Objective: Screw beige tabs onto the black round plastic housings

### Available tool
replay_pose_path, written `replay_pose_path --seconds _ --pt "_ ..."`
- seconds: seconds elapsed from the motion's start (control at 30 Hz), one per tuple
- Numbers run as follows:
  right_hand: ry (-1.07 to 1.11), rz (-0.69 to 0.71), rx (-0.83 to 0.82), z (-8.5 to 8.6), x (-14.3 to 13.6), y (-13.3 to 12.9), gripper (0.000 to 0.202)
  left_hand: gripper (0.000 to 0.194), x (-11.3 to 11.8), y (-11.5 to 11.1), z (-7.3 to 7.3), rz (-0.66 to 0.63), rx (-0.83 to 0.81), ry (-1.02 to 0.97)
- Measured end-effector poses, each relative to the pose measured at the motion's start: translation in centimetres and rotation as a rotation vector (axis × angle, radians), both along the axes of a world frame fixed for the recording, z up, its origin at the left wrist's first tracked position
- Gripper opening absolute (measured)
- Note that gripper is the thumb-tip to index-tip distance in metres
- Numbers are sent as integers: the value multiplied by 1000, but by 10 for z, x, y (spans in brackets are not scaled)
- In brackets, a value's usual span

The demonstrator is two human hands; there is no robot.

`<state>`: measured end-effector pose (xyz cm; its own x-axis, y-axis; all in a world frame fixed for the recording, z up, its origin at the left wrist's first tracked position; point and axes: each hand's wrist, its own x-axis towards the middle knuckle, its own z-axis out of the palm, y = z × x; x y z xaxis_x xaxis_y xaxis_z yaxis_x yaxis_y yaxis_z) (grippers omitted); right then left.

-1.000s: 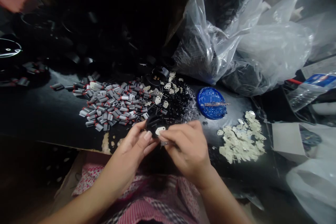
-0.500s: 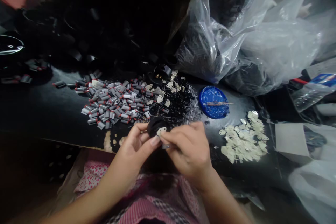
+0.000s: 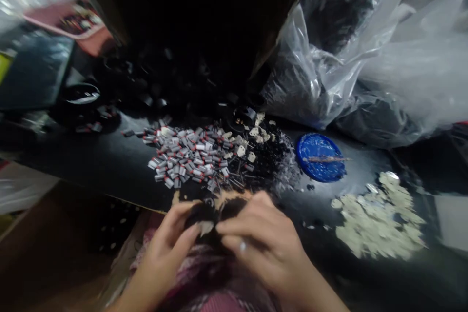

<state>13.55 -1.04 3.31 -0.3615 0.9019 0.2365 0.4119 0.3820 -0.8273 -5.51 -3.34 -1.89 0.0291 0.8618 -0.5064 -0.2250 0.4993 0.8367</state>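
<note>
My left hand (image 3: 170, 241) is closed around a small black round part (image 3: 200, 211), with a pale flat metal plate (image 3: 206, 227) showing at its near side by the thumb. Close by on the right is my right hand (image 3: 268, 236), its fingers bent together near the part. A small shiny spot shows between those fingers; blur hides what it belongs to. Just beyond both hands lie a heap of grey cylinders with red ends (image 3: 186, 153), some springs (image 3: 232, 180) and a pile of small black pieces (image 3: 270, 161).
Right of the heaps lies a blue lid (image 3: 321, 158) smeared with something glossy, a thin stick across it. Pale plates (image 3: 380, 224) are piled on the black table at the right. Clear plastic bags (image 3: 321, 73) stand behind. A pink basket (image 3: 93, 39) sits far left.
The view has swung left, so the table things appear farther right. My hands are lower and nearer my body, and the right fingers have drawn slightly away from the pale plate.
</note>
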Motion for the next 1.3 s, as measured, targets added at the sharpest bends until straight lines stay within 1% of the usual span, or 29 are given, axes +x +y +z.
replay_pose_path --seconds 0.07,0.13,0.17,0.2,0.23,0.27,0.3,0.33,0.37,0.43,0.5,0.57,0.6,0.67,0.77,0.87,0.93,1.0,1.03,1.07,1.1,1.13,1.17,1.23,1.27,1.3 --pt "75 6 -28 1 -2 4 12 19 -44 -19 -16 90 26 291" --pt "70 -45 -86 -4 -3 8 11 26 -88 -30 -27 175 -48 487" --pt "53 -67 -122 -7 -5 10 11 29 -105 -30 -27 266 -51 569" --pt "34 -81 -156 -10 -6 12 12 34 -117 -27 -24 308 -23 634" --pt "18 -81 -183 -12 -8 14 13 37 -122 -21 -18 321 45 683" --pt "4 -73 -202 -14 -9 15 14 38 -123 -10 -9 305 143 723" --pt "-7 -58 -213 -14 -11 15 14 35 -119 5 0 260 253 759" --pt "-20 -43 -219 -14 -12 15 14 27 -111 24 10 196 350 801" --pt "-37 -35 -218 -13 -12 14 14 24 -102 46 18 118 450 858" --pt "-76 -34 -208 -10 -12 12 15 25 -82 95 30 8 708 1004" --pt "-103 -49 -191 -10 -9 7 15 27 -67 140 35 -15 770 1014" --pt "-111 -80 -188 -13 -7 2 15 24 -57 173 34 -33 804 1000" --pt "-107 -99 -195 -16 -7 -1 15 22 -54 182 33 -38 812 986" --pt "-93 -133 -217 -23 -6 -7 15 19 -53 189 30 -40 818 950" --pt "-77 -142 -232 -28 -8 -9 15 19 -59 183 28 5 792 867" --pt "-74 -96 -214 -24 -10 -3 16 22 -66 172 32 137 724 744" --pt "-72 -77 -216 -18 -12 3 16 22 -64 162 36 218 662 617" --pt "-48 -126 -248 -12 -16 8 13 20 -53 145 39 237 600 475" --pt "-22 -169 -273 -9 -18 10 15 19 -45 132 41 206 558 399" --pt "9 -204 -300 -6 -19 12 23 19 -36 118 42 157 509 333" --pt "38 -224 -321 -4 -20 12 30 22 -26 102 43 85 450 267" --pt "59 -223 -333 -1 -21 13 34 28 -18 86 43 -21 350 188" --pt "62 -211 -341 0 -21 13 33 32 -11 71 42 -88 285 153" --pt "24 -183 -348 2 -19 13 24 30 -2 47 38 -180 187 107" --pt "-8 -177 -343 2 -18 14 19 27 -1 40 35 -186 151 79" --pt "-44 -183 -324 1 -16 16 17 24 0 35 32 -162 114 32"
